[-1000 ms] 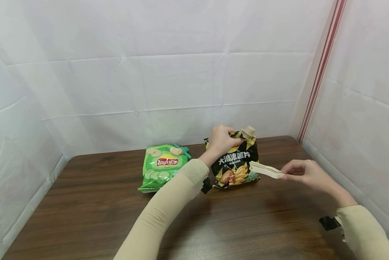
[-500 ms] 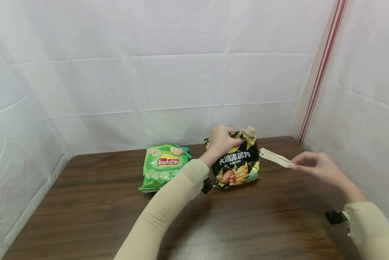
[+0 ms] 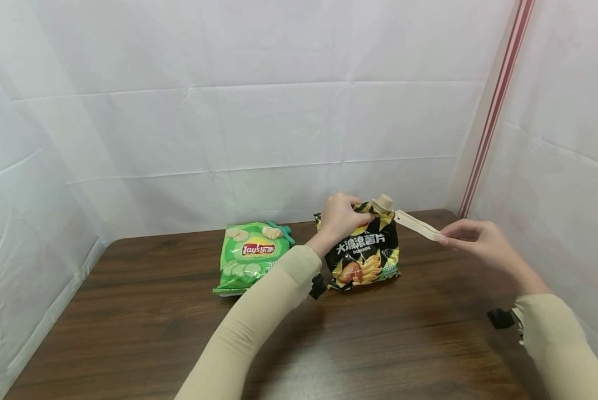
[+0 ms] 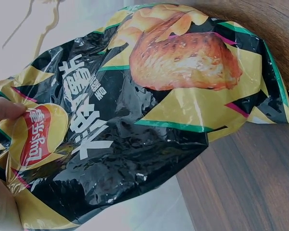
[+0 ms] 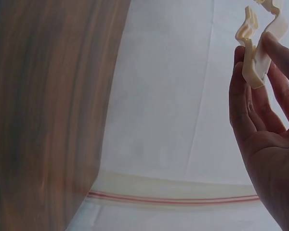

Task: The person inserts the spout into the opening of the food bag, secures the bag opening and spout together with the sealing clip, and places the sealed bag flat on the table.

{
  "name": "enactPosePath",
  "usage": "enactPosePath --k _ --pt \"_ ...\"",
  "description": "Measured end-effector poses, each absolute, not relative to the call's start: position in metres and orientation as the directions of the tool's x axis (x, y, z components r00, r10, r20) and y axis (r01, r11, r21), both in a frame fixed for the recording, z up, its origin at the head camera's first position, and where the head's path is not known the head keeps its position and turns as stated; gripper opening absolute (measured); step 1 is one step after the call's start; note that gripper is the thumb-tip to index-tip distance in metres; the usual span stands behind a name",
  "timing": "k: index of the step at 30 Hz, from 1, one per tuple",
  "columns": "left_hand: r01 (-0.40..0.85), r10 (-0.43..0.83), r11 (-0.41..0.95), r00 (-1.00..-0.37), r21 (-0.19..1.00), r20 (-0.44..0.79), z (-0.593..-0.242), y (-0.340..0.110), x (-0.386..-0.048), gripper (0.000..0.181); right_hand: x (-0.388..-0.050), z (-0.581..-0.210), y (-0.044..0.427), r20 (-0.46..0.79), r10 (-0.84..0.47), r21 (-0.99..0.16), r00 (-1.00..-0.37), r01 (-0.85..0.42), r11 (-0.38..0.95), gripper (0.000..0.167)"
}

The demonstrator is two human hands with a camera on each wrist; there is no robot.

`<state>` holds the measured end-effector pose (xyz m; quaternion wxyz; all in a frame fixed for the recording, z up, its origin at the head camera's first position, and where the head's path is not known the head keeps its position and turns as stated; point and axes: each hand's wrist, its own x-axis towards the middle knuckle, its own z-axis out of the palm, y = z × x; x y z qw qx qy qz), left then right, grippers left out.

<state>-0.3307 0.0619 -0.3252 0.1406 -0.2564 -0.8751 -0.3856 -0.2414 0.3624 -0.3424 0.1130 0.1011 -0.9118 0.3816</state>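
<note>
My left hand (image 3: 340, 218) pinches the top edge of a black and yellow chip bag (image 3: 354, 250), which stands upright near the table's back edge. A beige spout-like cap (image 3: 382, 203) sits at the bag's upper right corner. Between thumb and fingers, my right hand (image 3: 479, 244) holds one end of a long cream bag clip (image 3: 417, 225). Its far tip is at the bag's upper right edge, just below the cap; whether it touches cannot be told. In the right wrist view the clip's two arms (image 5: 252, 21) stand apart. The left wrist view shows the bag's front (image 4: 120, 120) and my thumb on its top.
A green chip bag (image 3: 254, 258) lies on the brown table (image 3: 144, 311) left of the black bag, with a teal piece (image 3: 283, 230) at its upper right corner. White sheeting (image 3: 274, 128) hangs behind the table and along both sides.
The right hand first drew the clip away to the right, then brought it back left and up, to the bag's upper right edge. The left hand and both bags have stayed in place.
</note>
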Motion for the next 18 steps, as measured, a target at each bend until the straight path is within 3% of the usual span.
enactPosePath --k 13,18 --pt "0.547 0.329 0.571 -0.836 0.612 0.440 -0.325 0.062 -0.329 0.018 -0.248 -0.321 0.327 0.318 -0.123 -0.691 -0.940 -0.319 0.648 0.015" --pt "0.554 0.331 0.573 -0.831 0.604 0.447 -0.324 0.061 -0.330 0.016 -0.261 -0.330 0.330 0.320 -0.134 -0.696 -0.938 -0.328 0.638 0.016"
